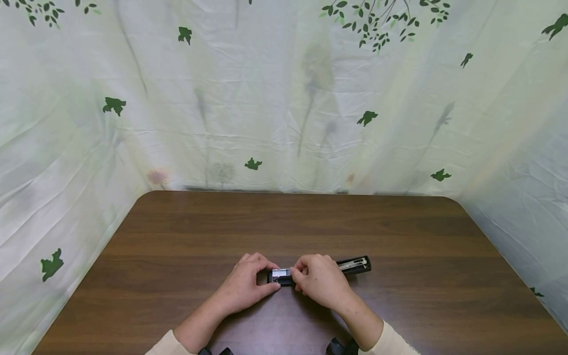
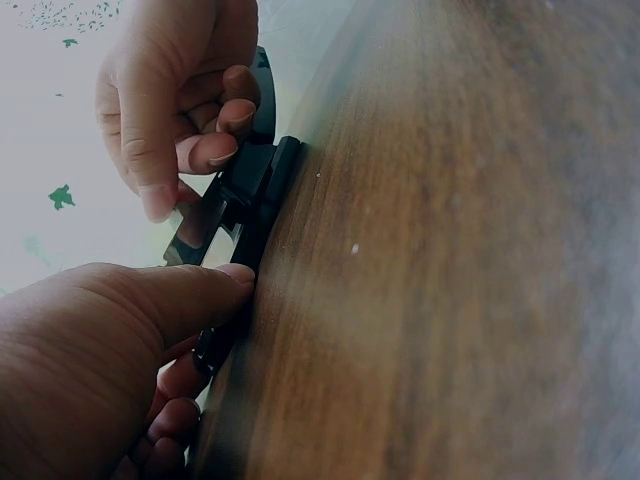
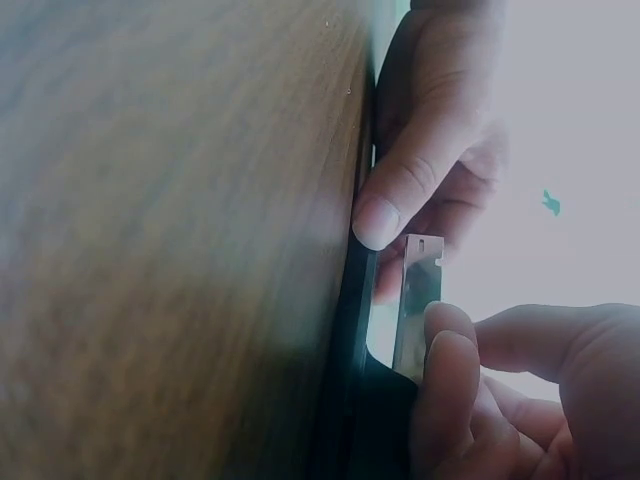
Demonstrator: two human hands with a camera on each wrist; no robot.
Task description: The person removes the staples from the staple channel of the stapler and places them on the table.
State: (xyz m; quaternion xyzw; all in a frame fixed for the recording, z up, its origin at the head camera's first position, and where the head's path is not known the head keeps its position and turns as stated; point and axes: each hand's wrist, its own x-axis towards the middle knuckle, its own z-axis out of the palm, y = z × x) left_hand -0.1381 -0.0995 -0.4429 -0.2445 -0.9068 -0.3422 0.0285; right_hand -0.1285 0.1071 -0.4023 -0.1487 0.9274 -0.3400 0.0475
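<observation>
A black stapler [image 1: 357,265] lies opened out on the table, its top arm swung back to the right. My left hand [image 1: 248,285] grips the base's left end, thumb [image 2: 215,290] along the near side and fingers behind. A shiny metal staple rail [image 3: 418,300] stands raised at a slant above the base, as the wrist views show. My right hand [image 1: 323,282] has its fingers curled at that rail, with thumb and fingertips pinching about it. Whether loose staples are between those fingertips is hidden.
The brown wooden table [image 1: 222,222] extends around the hands. Behind it and at both sides hangs a pale curtain [image 1: 275,98] with green leaf prints. Dark objects [image 1: 341,346] show near the sleeves at the bottom edge.
</observation>
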